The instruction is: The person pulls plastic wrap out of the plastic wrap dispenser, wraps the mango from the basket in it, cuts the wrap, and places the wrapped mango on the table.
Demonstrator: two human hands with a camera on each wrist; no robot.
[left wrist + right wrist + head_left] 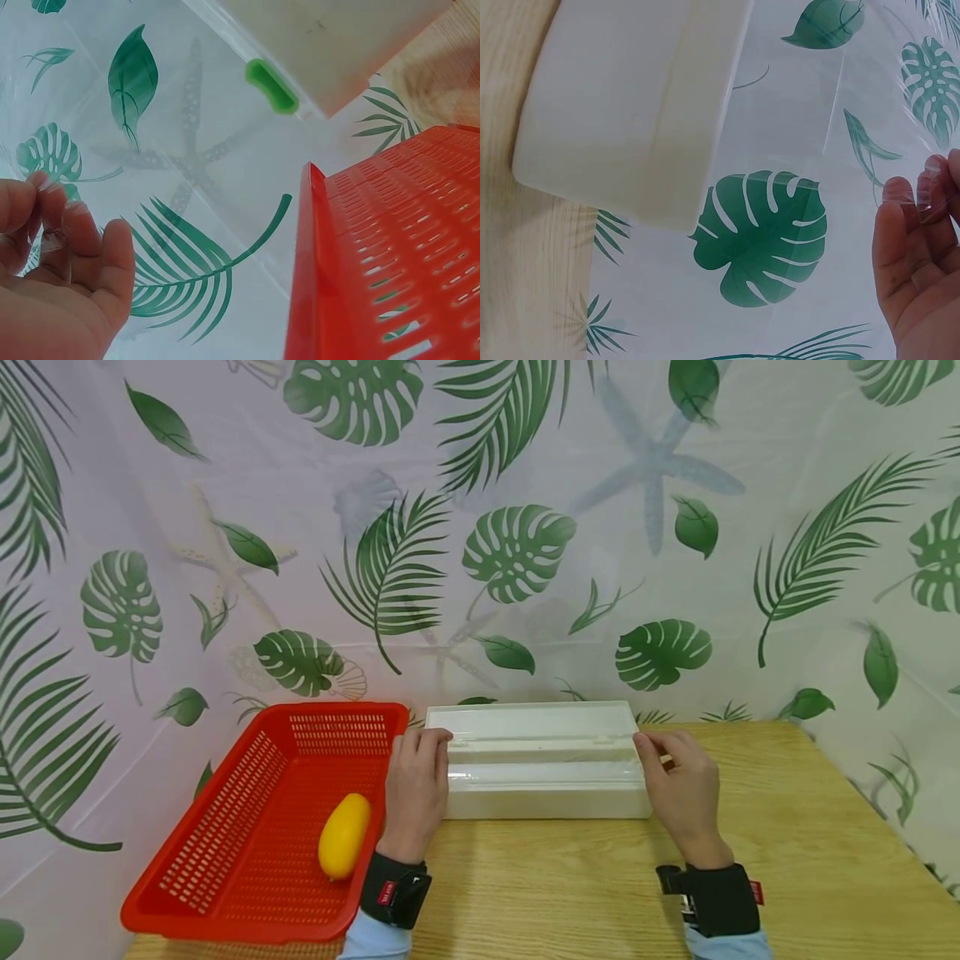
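Observation:
A white cling film dispenser (547, 804) stands lengthwise in front of me in the head view. Clear cling film (551, 772) stretches across its front between my hands. My left hand (417, 787) pinches the film's left side; at the right side my right hand (684, 793) pinches it too. Both wrist views show film gathered at the fingertips, with the left hand (71, 281) and right hand (922, 262) raised away from the dispenser. A green piece (271, 86) shows on the dispenser's end in the left wrist view.
To the left sits a red plastic basket (202, 827) with perforated walls. One yellow mango-like fruit (345, 837) lies inside it. The wooden table (540, 893) meets a leaf-patterned sheet (555, 635) close behind the dispenser.

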